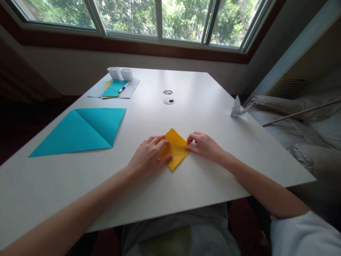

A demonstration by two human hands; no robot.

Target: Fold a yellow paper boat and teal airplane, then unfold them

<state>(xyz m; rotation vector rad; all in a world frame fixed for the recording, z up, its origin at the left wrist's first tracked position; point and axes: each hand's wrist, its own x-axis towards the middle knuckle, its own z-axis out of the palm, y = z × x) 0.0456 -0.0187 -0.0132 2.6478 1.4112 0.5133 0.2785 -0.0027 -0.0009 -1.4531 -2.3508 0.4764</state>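
A yellow folded paper (174, 149) lies on the white table in front of me, turned like a diamond with one corner toward me. My left hand (150, 153) covers its left corner, thumb and index finger holding it down on the tabletop. At the right corner, my right hand (204, 145) pinches the paper's edge between thumb and index finger, the other fingers curled. A faint crease crosses the paper's middle. Its left corner is hidden under my left fingers.
A large creased teal paper (85, 131) lies to the left. Behind it are stacked teal and yellow sheets (114, 88), a pen (123, 88) and white paper boxes (126, 74). Two round table inserts (168, 101) sit ahead. A white paper crane (239, 108) stands near the right edge.
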